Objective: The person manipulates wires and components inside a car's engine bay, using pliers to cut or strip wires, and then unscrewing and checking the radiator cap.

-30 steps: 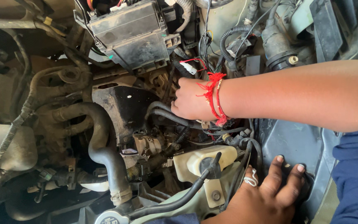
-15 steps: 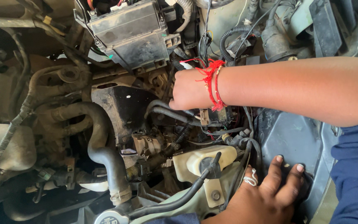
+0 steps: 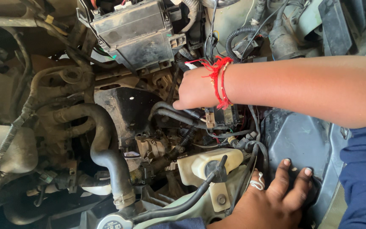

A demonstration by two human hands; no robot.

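Right hand (image 3: pixel 198 91) fingertips hidden among hoses; left hand (image 3: pixel 267 203) cut off below

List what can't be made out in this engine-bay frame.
Head view, the only one:
- Right hand: fingertips hidden behind the hand itself, down among the black corrugated hoses; any grip cannot be told.
- Left hand: palm lies flat on the grey panel; wrist cut off by the bottom edge.
- Radiator cap: cut by the bottom edge.
- Black fuse box: top cut by the upper edge.

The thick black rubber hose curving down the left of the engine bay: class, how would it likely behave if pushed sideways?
The black hose would probably flex a little, then spring back: it looks thick-walled. A clamp near its lower end likely stops it sliding. Its dusty surface suggests a dry hold.
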